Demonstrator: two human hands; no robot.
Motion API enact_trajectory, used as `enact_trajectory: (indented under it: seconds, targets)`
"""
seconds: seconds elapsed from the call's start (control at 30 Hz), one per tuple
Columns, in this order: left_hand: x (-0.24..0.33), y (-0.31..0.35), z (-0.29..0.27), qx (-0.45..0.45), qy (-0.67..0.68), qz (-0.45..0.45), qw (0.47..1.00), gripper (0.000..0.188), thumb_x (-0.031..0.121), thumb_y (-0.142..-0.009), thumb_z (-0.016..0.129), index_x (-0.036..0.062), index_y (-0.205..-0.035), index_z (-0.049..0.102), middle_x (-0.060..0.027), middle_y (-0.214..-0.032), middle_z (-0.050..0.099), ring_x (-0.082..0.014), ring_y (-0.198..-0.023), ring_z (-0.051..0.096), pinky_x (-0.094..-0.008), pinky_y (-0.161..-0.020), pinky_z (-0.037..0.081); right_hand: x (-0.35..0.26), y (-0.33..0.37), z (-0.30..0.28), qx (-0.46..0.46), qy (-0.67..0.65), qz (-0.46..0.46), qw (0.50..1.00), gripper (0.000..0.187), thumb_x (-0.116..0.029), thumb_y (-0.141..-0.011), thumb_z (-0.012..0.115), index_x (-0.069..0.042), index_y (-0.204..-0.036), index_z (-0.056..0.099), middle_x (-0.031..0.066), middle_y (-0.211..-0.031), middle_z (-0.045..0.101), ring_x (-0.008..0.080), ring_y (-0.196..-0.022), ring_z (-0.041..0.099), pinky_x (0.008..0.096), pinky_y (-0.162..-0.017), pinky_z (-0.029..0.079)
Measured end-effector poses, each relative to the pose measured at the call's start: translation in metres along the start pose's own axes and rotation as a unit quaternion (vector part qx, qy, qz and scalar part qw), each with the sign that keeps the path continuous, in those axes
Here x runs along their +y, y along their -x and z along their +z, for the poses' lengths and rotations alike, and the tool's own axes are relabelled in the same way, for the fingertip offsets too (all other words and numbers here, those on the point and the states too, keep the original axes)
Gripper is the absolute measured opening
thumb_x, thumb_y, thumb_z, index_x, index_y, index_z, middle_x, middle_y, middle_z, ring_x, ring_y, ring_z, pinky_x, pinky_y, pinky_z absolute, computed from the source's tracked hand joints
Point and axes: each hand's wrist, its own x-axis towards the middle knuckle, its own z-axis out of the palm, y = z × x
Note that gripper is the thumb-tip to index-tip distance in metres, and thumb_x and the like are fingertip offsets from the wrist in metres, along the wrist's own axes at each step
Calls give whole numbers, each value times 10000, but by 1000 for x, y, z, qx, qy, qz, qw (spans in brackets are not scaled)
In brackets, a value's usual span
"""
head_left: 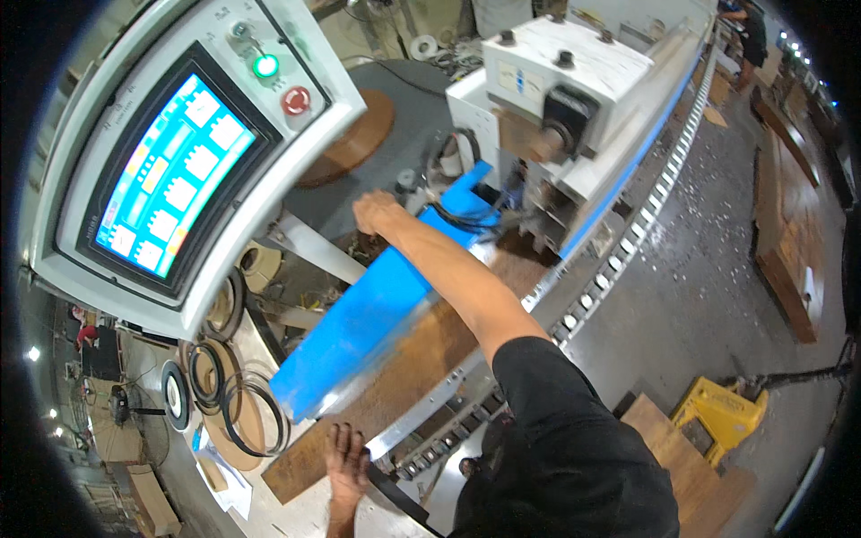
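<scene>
My left hand (347, 462) lies on the near end of a long brown wooden board (309, 457), fingers stretched over its edge. The board runs along the bed of an edge-banding machine, partly under a long blue cover (359, 314). My right arm reaches across that cover. Beyond its far side, my right hand (377, 213) is closed with curled fingers, and whatever it may hold is hidden. Close by the right hand are small metal knobs (408, 179) and black cables (462, 215). A white machine head (565, 67) with a black motor (569, 117) stands farther along the bed.
A control panel (193, 170) with a lit screen hangs at upper left. Rolls of edge tape (242, 417) lie at lower left. Along the machine's right side runs a roller track (646, 215). A yellow pallet jack (717, 417) and stacked boards (789, 242) are at right; another person (752, 36) stands far off.
</scene>
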Motion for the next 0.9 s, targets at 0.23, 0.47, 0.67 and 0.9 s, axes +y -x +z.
enact_trajectory:
  seconds: [0.23, 0.47, 0.67, 0.9]
  targets:
    - [3, -40, -2, -16, -23, 147, 989, 549, 135, -954, 628, 116, -1487, 499, -155, -1578, 411, -447, -1447, 362, -550, -1157, 343, -48, 186, 28, 507, -318, -141, 788, 332, -185, -991, 589, 9, -1252, 655, 241, -1190, 676, 403, -1096, 629, 453, -934, 512]
    - [23, -77, 45, 70, -51, 198, 976, 484, 198, -984, 601, 34, -1432, 521, -217, -1533, 439, -456, -1440, 360, -568, -1173, 301, -65, 496, 241, 374, -405, 245, 797, 328, -211, -977, 651, 0, -1225, 690, 173, -1045, 735, 212, -874, 691, 340, -780, 550]
    - [52, -117, 74, 102, -40, 208, 972, 407, 206, -978, 566, -34, -1302, 621, -261, -1454, 508, -451, -1394, 413, -542, -1176, 290, -160, 737, 413, 232, -462, 529, 672, 381, -200, -930, 625, 54, -1208, 683, 202, -986, 741, 264, -905, 721, 383, -813, 561]
    - [0, -115, 92, 65, -194, 270, 941, 527, 204, -982, 515, -43, -1443, 453, -227, -1490, 478, -413, -1378, 426, -504, -1166, 303, -294, 834, 533, 263, -419, 610, 620, 398, -278, -925, 613, -6, -1203, 698, 202, -1088, 735, 334, -1001, 708, 408, -874, 545]
